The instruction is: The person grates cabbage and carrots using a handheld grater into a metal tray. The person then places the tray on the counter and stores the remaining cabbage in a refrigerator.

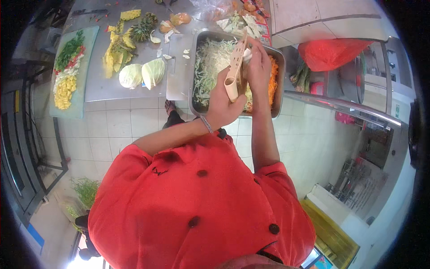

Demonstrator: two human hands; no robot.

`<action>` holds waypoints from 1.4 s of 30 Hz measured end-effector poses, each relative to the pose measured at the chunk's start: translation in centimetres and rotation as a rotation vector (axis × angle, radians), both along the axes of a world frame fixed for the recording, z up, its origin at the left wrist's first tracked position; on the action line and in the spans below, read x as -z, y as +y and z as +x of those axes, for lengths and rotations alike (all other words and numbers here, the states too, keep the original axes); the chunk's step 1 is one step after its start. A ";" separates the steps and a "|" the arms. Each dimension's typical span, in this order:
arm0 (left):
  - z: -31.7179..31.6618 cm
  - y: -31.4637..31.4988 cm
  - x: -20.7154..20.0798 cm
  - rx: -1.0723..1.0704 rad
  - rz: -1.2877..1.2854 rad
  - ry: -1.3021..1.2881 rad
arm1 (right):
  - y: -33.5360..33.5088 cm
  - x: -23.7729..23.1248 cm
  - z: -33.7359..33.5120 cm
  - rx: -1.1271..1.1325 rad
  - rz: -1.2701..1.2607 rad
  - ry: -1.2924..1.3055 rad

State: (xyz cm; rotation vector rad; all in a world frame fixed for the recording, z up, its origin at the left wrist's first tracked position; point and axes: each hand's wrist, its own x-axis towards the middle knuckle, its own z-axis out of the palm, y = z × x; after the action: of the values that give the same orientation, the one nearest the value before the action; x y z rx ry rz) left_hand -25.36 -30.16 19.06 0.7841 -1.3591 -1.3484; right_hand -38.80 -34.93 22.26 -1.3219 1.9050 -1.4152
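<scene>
Left forearm point(174, 133) slants in, wrist point(208, 122) bent near the metal tray's point(194, 71) near left corner, left hand point(224, 101) gripping firmly! Right forearm point(263, 130) crosses the near edge, right hand point(258, 67) higher, fingers bent towards the far edge.

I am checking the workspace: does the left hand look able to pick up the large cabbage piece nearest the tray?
Probably not now: the left hand grips the beige slotted tool. The way itself looks free, with nothing tall before the large cabbage piece.

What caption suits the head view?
The left hand holds a beige slotted tool over a rectangular metal tray of shredded vegetables.
</scene>
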 end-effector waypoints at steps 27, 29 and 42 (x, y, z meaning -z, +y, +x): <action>1.0 -0.5 -0.6 0.030 0.070 -0.104 | -1.2 7.2 -2.3 -0.033 0.149 -0.030; 1.3 -1.4 -0.4 0.014 0.086 -0.131 | -0.9 5.5 1.1 0.006 0.109 -0.138; 1.7 1.7 -1.3 0.219 -0.115 -0.186 | 3.0 1.1 0.5 0.146 0.028 -0.523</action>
State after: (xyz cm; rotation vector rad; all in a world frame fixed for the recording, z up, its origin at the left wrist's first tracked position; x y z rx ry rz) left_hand -23.69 -28.49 20.33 0.7121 -1.6943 -1.3762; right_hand -38.31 -31.93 21.18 -0.7104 1.6760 -1.6039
